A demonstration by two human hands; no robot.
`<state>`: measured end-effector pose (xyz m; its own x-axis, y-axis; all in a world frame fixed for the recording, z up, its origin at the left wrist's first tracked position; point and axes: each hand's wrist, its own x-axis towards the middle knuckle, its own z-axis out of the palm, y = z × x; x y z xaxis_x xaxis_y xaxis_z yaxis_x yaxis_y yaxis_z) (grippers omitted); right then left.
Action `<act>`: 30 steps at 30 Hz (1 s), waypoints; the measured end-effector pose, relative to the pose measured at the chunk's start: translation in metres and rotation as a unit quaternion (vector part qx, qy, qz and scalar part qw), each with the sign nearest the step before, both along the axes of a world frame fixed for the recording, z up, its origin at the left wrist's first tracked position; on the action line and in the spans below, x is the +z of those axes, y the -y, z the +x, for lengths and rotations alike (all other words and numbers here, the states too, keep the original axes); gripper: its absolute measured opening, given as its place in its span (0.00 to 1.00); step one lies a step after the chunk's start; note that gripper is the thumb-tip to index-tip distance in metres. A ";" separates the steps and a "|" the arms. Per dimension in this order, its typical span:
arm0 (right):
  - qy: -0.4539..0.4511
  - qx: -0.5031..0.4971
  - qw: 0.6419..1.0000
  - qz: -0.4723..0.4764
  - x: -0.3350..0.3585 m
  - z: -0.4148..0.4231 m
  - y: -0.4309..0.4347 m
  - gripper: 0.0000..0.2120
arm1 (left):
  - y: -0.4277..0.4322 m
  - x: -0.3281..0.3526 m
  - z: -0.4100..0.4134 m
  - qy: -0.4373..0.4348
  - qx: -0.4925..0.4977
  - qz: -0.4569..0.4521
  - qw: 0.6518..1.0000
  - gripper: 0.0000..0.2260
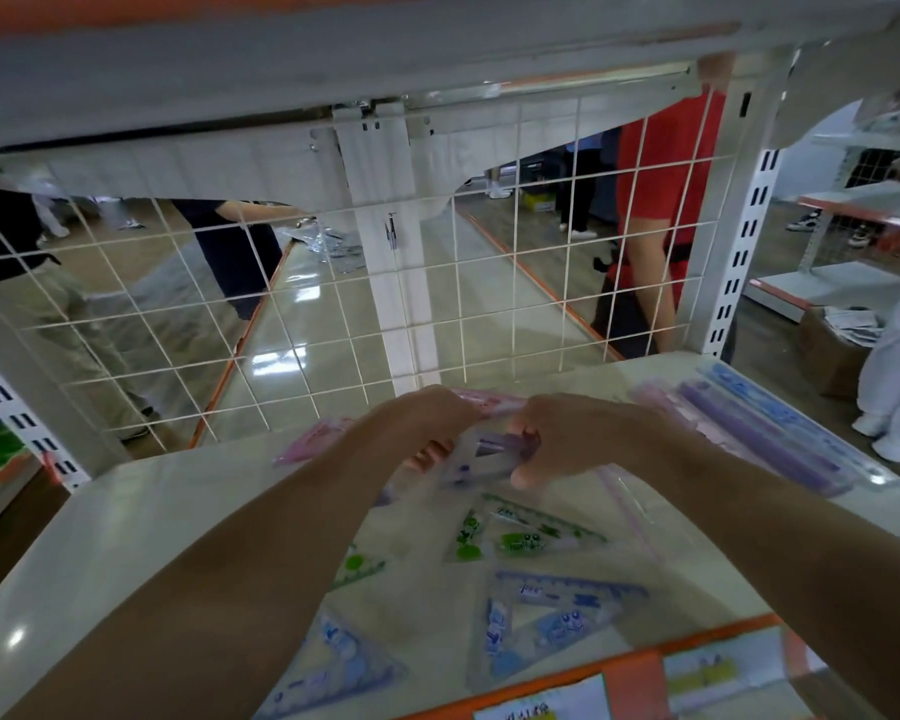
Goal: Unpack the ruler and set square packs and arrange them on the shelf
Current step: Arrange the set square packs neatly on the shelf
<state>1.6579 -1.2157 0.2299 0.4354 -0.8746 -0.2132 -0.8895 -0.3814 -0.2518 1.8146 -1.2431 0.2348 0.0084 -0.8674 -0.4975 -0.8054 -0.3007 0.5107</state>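
Note:
Both my hands meet over the middle of the white shelf [126, 511]. My left hand [427, 423] and my right hand [567, 439] together grip a clear purple set square pack [481, 454], fingers curled round its edges. A pink pack [313, 441] lies partly hidden under my left hand. Nearer me on the shelf lie a green set square [526, 532], a blue set square [557, 621] and another blue one [333, 662]. A green piece [359, 563] peeks out beside my left forearm. Purple, pink and blue ruler packs [765, 433] lie at the shelf's right.
A white wire grid [281, 304] backs the shelf, with an upright post [385, 262] behind it. An upper shelf [333, 54] hangs overhead. The front edge is orange with price labels [541, 704]. People stand beyond the grid; a cardboard box [832, 350] sits on the floor at right.

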 end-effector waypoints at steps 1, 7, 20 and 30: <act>0.011 0.001 1.000 -0.005 0.001 -0.002 0.000 0.07 | 0.001 0.001 0.003 -0.007 -0.010 -0.005 1.000 0.19; -0.019 0.012 0.999 -0.030 -0.005 -0.004 0.001 0.04 | -0.012 0.001 0.016 0.171 -0.215 -0.030 0.961 0.23; -0.059 0.009 0.998 -0.009 0.000 0.005 0.010 0.12 | -0.015 -0.009 0.007 0.221 -0.264 -0.128 0.930 0.12; -0.093 0.002 0.995 0.037 0.008 0.019 0.019 0.18 | -0.010 -0.007 0.007 0.191 -0.227 -0.102 0.949 0.14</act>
<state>1.6770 -1.2349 0.2378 0.3853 -0.8520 -0.3545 -0.9220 -0.3712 -0.1098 1.8215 -1.2330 0.2278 -0.2440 -0.9028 -0.3542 -0.9665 0.1966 0.1649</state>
